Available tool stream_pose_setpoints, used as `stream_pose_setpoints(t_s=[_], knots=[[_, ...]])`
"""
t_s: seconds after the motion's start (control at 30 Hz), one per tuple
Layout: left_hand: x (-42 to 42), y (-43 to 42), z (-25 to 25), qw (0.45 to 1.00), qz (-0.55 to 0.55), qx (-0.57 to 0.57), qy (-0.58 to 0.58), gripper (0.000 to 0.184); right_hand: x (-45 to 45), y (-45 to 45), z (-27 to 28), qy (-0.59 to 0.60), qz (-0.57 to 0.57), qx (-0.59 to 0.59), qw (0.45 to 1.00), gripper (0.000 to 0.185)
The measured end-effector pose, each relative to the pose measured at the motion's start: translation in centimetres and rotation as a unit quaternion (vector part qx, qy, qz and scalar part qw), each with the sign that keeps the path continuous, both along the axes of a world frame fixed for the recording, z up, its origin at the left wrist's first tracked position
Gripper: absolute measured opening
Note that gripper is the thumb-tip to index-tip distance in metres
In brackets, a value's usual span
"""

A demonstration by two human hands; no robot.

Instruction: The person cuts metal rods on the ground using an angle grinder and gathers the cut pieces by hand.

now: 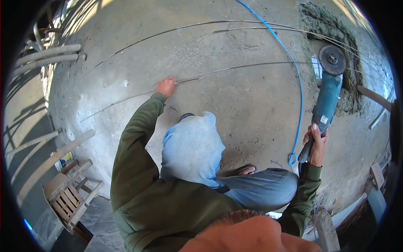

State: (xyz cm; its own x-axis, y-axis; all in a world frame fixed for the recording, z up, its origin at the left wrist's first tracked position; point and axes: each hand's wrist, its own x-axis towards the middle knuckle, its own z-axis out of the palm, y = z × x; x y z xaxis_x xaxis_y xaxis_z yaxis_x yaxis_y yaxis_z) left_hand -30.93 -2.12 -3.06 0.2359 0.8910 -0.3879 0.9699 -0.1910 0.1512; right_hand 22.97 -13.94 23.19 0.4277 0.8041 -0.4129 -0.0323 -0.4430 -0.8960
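Observation:
My left hand (166, 87) reaches forward, its fingers closed on thin metal rods (235, 67) lying along the concrete floor. Two rod ends overlap near these fingers; exactly which rod is gripped is partly hidden. My right hand (317, 145) is wrapped round the rear handle of a teal angle grinder (328, 96). Its dark round disc (331, 59) points away from me, over the far ends of the rods at the right. Whether the disc touches a rod or spins, I cannot tell. Green sleeves cover both arms, and my jeans-clad knees are bent low.
A blue cord (301, 94) crosses the floor and loops beside my right hand. Wet mortar (329, 23) borders a recess at the right. More long rods (180, 27) curve farther out. Wooden poles (54, 155) and a slatted wooden frame (69, 199) stand at the left.

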Motion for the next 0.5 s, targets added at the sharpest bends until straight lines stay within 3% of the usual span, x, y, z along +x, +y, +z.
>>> stream_pose_setpoints(t_s=[0.2,0.3,0.5], knots=[[1.8,0.1,-0.3,0.999,-0.03,0.008,0.019,0.017,2.5,-1.0,-1.8,0.023,0.018,-0.01,1.0,0.035],[2.7,0.1,-1.0,0.995,-0.082,0.034,-0.043,0.018,2.3,-0.8,-1.7,0.043,0.021,-0.001,0.999,0.029],[20.2,3.4,-3.0,0.966,-0.148,0.12,-0.175,0.014,0.0,0.4,-0.5,0.014,0.02,0.008,1.0,0.03]])
